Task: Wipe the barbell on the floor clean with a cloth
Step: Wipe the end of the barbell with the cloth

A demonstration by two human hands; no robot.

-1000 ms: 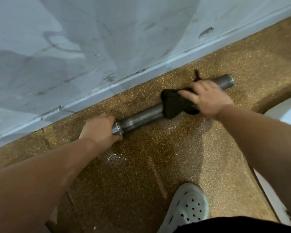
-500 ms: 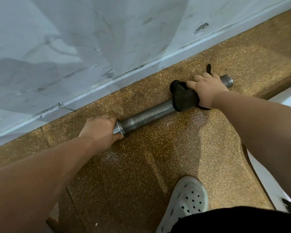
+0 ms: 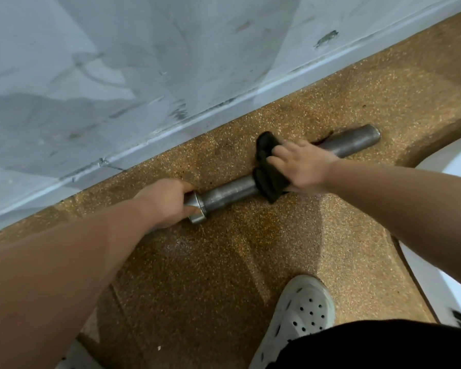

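Right hand (image 3: 301, 166) clamps a crumpled black cloth (image 3: 268, 177) round the grey steel barbell (image 3: 229, 191) on the speckled brown floor (image 3: 250, 249), left hand (image 3: 168, 203) gripping it at the collar — slacken that, and it may roll.

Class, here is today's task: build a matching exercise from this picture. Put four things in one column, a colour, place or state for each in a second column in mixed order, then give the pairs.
Column one
1. cloth
2. left hand
3. shoe
4. barbell

Column two
a. grips the collar end of the bar
b. grey metal, lying on the speckled floor
c. black, wrapped round the bar under the right hand
d. white with holes, near the bottom edge

Pairs: 1-c, 2-a, 3-d, 4-b
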